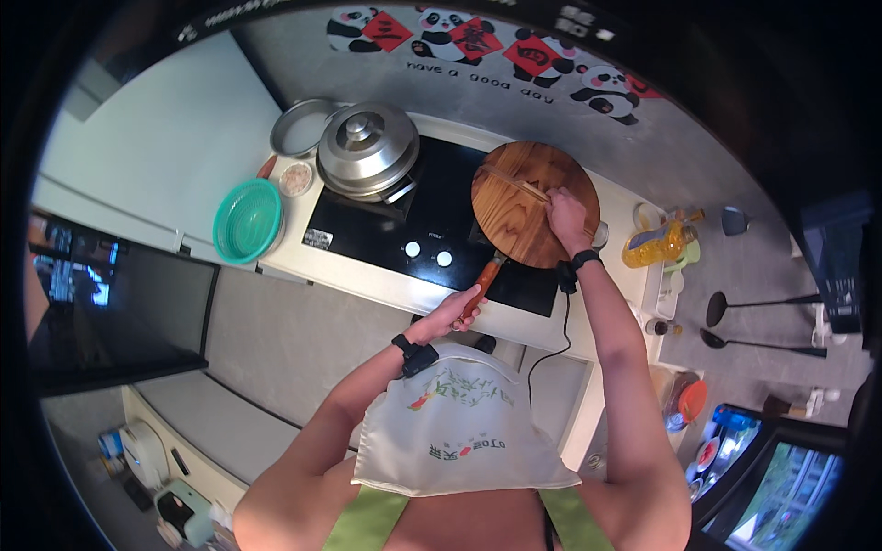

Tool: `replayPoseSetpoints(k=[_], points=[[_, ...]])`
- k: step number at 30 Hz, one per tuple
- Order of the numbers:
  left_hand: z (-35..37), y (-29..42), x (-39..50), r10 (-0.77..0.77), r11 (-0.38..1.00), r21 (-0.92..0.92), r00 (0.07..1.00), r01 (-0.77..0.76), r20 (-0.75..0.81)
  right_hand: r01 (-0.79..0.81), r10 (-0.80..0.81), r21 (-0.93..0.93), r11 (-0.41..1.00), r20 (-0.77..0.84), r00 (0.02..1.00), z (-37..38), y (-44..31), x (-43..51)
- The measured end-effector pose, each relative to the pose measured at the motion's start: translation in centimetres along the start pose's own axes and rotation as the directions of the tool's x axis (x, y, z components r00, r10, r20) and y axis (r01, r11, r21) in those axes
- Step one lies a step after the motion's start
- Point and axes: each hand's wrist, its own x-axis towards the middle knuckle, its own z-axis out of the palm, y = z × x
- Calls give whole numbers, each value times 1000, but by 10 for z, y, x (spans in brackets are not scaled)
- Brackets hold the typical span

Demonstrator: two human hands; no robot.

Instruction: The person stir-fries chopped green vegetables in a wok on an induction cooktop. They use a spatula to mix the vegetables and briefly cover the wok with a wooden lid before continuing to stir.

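My left hand (455, 311) is wrapped around the wooden handle (484, 281) of a pan at the front edge of the stove. A round wooden lid (511, 224) covers the pan, so the pan's body and contents are hidden. My right hand (569, 215) grips the right end of the wooden bar handle (527, 187) that runs across the top of this lid. Both wrists wear dark bands with small black devices, and a black cable (566, 324) hangs from the right one. Beneath the lid lies the black glass cooktop (441, 206), with two white knobs.
A lidded steel pot (368, 155) occupies the left burner. Left of it are a green plastic basket (248, 222), a small bowl (295, 179) and a round metal pan (300, 131). An oil bottle (651, 246) stands at right, near two hanging black ladles (717, 308).
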Motion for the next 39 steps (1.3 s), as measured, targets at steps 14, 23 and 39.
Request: replayPoseSetpoints(k=[14,23,39], points=[[3,0,0,-1,998,56,1000,0,18,-58,60,-183,981,6,998,6,1,2],[2,-1,-2,29,996,80,999,-31,29,-303,312,75,950,-221,924,-107,26,-139],[8,-11,11,125,980,172,982,-100,-142,-978,961,-201,52,-256,104,-100,7,-595]])
